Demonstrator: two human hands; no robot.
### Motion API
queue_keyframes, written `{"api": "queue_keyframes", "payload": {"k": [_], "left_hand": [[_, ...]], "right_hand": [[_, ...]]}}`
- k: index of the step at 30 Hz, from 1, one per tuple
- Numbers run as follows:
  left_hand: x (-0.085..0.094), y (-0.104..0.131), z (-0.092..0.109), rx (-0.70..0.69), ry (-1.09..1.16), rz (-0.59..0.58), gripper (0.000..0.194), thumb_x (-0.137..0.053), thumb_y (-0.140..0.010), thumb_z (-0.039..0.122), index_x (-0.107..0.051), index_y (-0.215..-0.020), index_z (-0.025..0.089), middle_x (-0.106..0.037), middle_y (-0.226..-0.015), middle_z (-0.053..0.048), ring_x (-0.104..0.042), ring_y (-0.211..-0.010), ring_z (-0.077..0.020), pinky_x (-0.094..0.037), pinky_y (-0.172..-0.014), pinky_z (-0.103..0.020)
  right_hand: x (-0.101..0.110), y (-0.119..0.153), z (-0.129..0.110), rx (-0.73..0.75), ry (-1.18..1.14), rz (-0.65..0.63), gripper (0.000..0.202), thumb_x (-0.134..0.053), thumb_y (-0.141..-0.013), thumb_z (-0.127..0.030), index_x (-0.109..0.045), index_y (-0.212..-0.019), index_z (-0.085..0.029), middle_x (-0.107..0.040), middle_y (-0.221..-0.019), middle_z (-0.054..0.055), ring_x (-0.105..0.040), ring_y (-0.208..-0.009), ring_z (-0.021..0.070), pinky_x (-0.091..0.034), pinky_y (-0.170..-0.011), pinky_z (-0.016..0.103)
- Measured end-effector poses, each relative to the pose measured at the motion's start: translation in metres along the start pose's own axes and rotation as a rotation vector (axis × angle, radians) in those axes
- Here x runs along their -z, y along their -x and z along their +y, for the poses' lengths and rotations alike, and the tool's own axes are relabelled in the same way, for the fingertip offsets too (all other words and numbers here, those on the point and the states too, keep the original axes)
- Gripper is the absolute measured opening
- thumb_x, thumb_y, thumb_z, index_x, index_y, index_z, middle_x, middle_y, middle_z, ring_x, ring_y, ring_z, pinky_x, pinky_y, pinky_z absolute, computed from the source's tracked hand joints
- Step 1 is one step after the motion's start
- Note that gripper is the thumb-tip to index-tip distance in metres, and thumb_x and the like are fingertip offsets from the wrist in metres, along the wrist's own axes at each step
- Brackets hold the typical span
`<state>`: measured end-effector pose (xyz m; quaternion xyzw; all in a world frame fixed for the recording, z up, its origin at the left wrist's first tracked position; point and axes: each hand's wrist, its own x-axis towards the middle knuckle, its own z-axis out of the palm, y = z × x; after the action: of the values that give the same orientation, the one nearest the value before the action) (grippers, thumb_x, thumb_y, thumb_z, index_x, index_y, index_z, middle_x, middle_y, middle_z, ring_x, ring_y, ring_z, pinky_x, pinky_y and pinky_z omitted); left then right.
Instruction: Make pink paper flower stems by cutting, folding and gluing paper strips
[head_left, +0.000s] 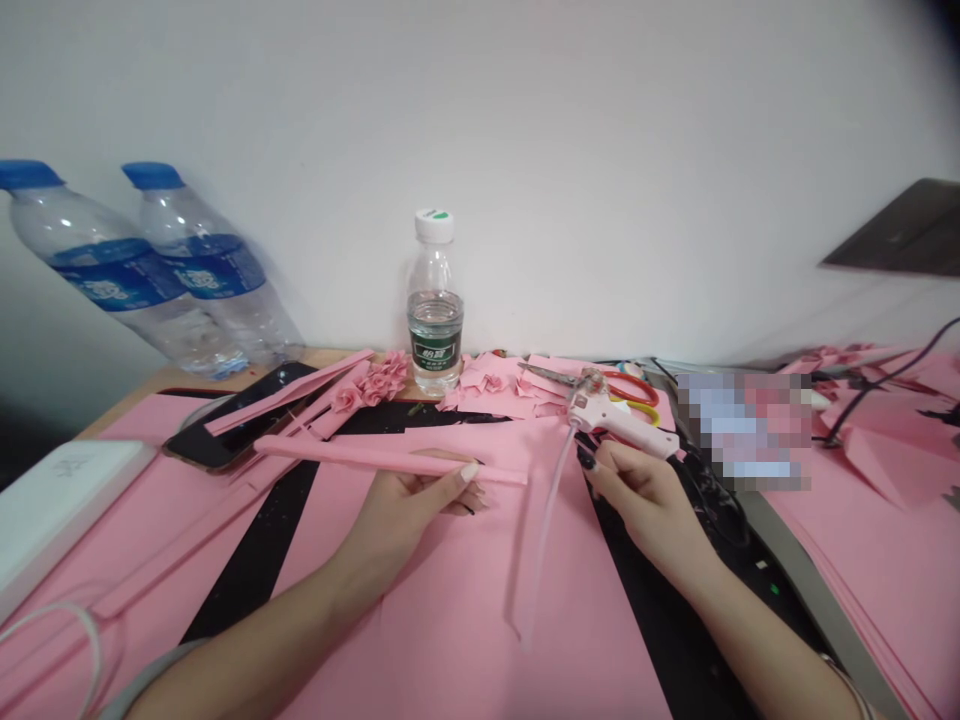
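My left hand (pixel 431 492) pinches a long rolled pink paper tube (pixel 360 457) between thumb and fingers, close to its right end. The tube lies almost level above a large pink paper sheet (pixel 450 600). My right hand (pixel 641 500) is closed, its fingers curled just below a pale pink glue gun (pixel 626 428); whether it touches the gun or pinches something small I cannot make out. From the gun a translucent glue stick (pixel 551 530) sticks out over the sheet. Scissors (pixel 630 388) with red and yellow handles lie behind the gun.
A small water bottle (pixel 435 320) stands against the wall, beside pink paper roses (pixel 371 385). Two large bottles (pixel 217 265) lean at the left. A phone (pixel 240 420), a white box-shaped device (pixel 67 510), a cable (pixel 94 630) and stacked pink paper (pixel 885 560) flank the work area.
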<state>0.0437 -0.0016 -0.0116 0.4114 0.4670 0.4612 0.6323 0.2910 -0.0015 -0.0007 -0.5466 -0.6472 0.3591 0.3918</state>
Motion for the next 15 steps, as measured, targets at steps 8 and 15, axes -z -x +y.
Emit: {"api": "queue_keyframes", "payload": {"k": [8,15], "left_hand": [[0.002,-0.001,-0.001,-0.003,0.028,0.013,0.023,-0.082,-0.07,0.039,-0.075,-0.074,0.018,-0.073,-0.064,-0.001,-0.07,-0.064,-0.0153,-0.058,-0.064,-0.024],[0.003,-0.003,-0.001,-0.01,0.031,0.015,0.024,-0.083,-0.07,0.04,-0.076,-0.073,0.018,-0.073,-0.064,-0.001,-0.07,-0.064,-0.0155,-0.058,-0.064,-0.024]], "right_hand": [[0.004,-0.002,0.013,-0.067,-0.193,-0.164,0.074,-0.016,-0.085,-0.083,-0.046,-0.06,-0.021,-0.037,-0.055,-0.002,-0.028,-0.048,0.0116,-0.016,-0.046,0.029],[0.004,-0.005,0.003,-0.04,-0.175,-0.05,0.047,-0.057,-0.091,-0.055,-0.054,-0.061,-0.019,-0.039,-0.054,-0.005,-0.033,-0.05,0.0098,-0.025,-0.046,0.026]]}}
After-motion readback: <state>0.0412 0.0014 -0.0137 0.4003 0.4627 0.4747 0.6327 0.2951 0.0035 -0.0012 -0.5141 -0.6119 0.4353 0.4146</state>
